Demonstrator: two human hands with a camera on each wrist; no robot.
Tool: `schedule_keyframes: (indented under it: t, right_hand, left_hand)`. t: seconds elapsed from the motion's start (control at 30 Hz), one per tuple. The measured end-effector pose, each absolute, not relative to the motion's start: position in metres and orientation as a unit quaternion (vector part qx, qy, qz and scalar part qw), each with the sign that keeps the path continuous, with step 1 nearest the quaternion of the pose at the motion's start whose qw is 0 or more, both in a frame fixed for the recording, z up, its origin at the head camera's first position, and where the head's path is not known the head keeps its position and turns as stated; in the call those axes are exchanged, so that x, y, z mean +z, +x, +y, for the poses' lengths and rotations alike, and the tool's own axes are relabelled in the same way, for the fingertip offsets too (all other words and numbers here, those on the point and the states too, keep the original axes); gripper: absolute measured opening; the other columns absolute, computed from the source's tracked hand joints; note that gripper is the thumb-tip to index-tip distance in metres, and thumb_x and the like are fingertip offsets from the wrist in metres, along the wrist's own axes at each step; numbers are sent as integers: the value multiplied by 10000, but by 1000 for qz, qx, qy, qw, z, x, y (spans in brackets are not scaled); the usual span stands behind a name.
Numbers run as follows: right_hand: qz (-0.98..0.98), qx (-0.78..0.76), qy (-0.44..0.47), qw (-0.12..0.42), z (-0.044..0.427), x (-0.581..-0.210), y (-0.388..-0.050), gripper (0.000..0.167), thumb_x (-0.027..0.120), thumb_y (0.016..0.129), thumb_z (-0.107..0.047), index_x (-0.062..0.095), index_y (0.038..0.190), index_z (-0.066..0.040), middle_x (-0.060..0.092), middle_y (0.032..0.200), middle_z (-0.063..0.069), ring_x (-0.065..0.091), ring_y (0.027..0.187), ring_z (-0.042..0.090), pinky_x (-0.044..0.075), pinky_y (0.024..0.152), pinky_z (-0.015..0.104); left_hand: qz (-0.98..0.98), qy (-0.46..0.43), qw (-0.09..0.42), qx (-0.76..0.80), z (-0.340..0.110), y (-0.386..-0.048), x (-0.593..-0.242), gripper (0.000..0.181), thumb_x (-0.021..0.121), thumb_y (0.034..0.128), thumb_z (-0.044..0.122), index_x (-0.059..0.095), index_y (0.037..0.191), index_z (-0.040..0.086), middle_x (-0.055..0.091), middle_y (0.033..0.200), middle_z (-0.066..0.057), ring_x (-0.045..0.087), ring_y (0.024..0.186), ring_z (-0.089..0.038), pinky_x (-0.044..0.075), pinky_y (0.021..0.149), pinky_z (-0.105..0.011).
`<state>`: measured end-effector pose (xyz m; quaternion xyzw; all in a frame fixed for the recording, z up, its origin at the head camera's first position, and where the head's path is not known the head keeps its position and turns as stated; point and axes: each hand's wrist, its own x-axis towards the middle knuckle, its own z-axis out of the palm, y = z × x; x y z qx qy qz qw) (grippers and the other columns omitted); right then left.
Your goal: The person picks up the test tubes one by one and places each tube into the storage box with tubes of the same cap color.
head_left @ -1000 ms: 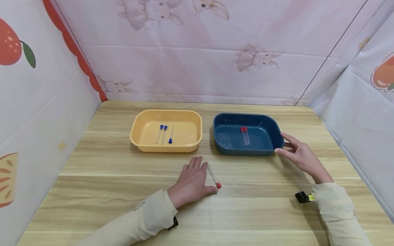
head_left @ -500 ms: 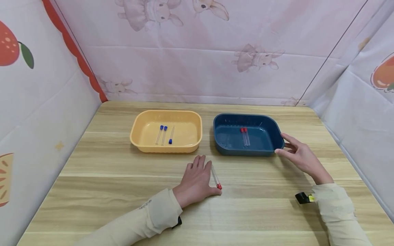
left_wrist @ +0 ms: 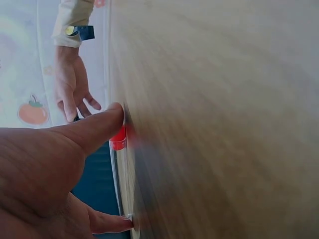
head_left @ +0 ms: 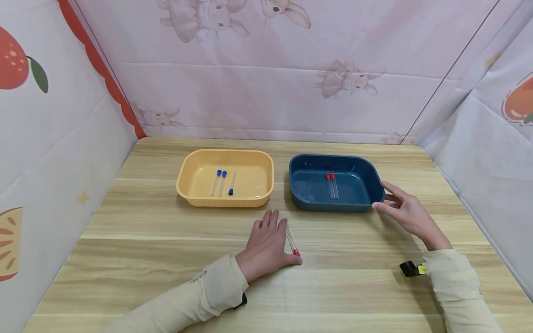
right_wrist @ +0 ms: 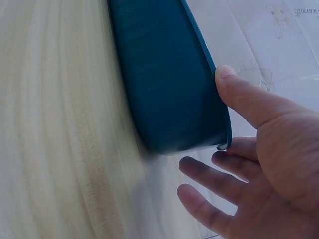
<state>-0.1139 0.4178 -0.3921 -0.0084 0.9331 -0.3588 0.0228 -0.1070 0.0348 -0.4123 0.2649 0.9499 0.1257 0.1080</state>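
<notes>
In the head view my left hand (head_left: 268,245) rests low over the table, thumb and index finger spread along a clear test tube (head_left: 291,238) with a red cap. In the left wrist view the thumb lies by the red cap (left_wrist: 118,139) and the index fingertip touches the tube's other end. Whether a second tube lies alongside, I cannot tell. My right hand (head_left: 410,212) is at the right end of a dark blue bin (head_left: 333,206). Its thumb touches the rim in the right wrist view, the other fingers loosely extended.
Two red-capped tubes (head_left: 332,186) lie side by side in the blue bin. Left of it stands a yellow bin (head_left: 225,202) holding three blue-capped tubes (head_left: 222,183). Printed cloth walls (head_left: 266,101) border the wooden table (head_left: 137,231) at the back and sides.
My left hand has shifted slightly to the right, and the red-capped tube has turned a little, its far end moving right. The right hand and both bins stay put.
</notes>
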Motion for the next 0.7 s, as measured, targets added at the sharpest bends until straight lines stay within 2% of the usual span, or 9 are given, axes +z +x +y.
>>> schedule_keyframes:
  t: [0.23,0.4,0.47,0.53,0.63,0.7]
  right_hand:
    - [934,-357,-5,29,418,-391,-114,801,704,1001,-365,314,1616,-32,366,1575,321,535,1281,537,400,791,18]
    - [934,-355,-2,32,418,-391,-115,804,704,1000,-375,313,1619,-42,366,1581,310,535,1287,528,441,822,65]
    - [935,-354,-1,33,418,-391,-115,803,703,1000,-375,313,1619,-42,366,1582,308,536,1288,527,520,873,163]
    - [936,-352,0,32,418,-391,-115,802,701,1002,-374,312,1620,-43,368,1582,305,536,1289,526,561,930,317]
    - [935,-352,1,33,418,-391,-115,806,696,1004,-380,305,1622,-43,366,1583,306,532,1291,528,509,972,548]
    - [935,-352,2,35,418,-391,-115,809,695,1004,-382,300,1624,-44,364,1584,308,531,1292,529,488,976,585]
  left_hand:
    - [951,263,106,127,36,-108,-413,935,818,758,682,554,1380,37,388,1532,-198,309,1449,-377,375,1039,-479]
    - [947,259,126,143,35,-109,-411,951,817,770,668,533,1425,39,367,1570,-200,276,1481,-384,350,1087,-501]
    - [943,258,135,158,34,-110,-409,958,818,775,657,524,1446,40,374,1571,-200,275,1487,-391,343,1102,-515]
    - [938,257,146,179,33,-112,-406,962,823,781,636,508,1469,41,379,1573,-195,271,1491,-393,328,1124,-531]
    - [931,256,154,212,32,-115,-399,964,830,791,603,485,1496,44,392,1570,-177,273,1492,-388,298,1160,-560]
    - [925,257,152,236,31,-117,-394,960,841,796,576,472,1506,47,395,1574,-162,280,1490,-373,272,1182,-574]
